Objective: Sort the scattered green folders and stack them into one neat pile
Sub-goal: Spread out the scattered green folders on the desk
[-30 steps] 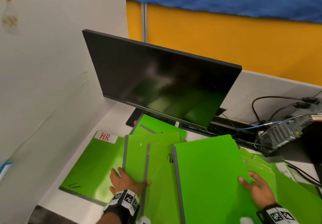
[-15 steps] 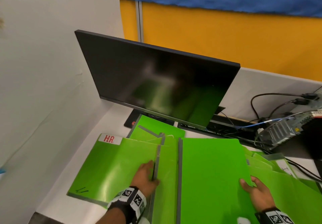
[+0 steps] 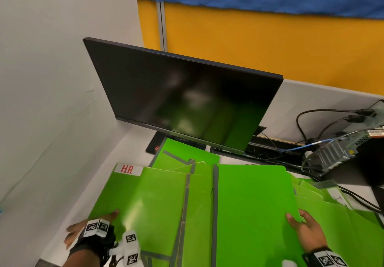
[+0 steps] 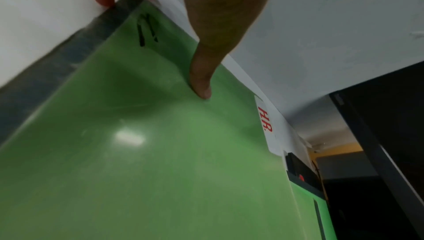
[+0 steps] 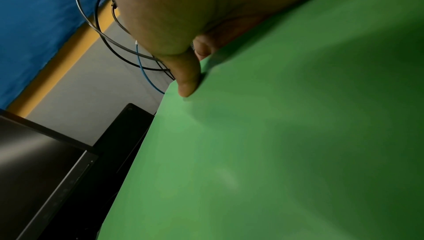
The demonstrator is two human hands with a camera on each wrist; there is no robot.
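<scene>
Two hands on folders: left hand [image 3: 91, 228] pinching HR-labelled folder [image 3: 145, 200] at near-left corner, thumb on top; right hand [image 3: 307, 231] gripping plain green folder [image 3: 251, 208] by rt edge.

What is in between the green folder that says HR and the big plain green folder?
In the head view, more green folders with grey spines lie overlapped between the HR folder and the plain green folder.

the right hand [image 3: 307, 232] hides its fingers under the top green folder [image 3: 253, 214], whose near end runs off the bottom edge. the folders beneath it [image 3: 199, 200] show only strips. the monitor [image 3: 187, 96] hides its stand.
</scene>
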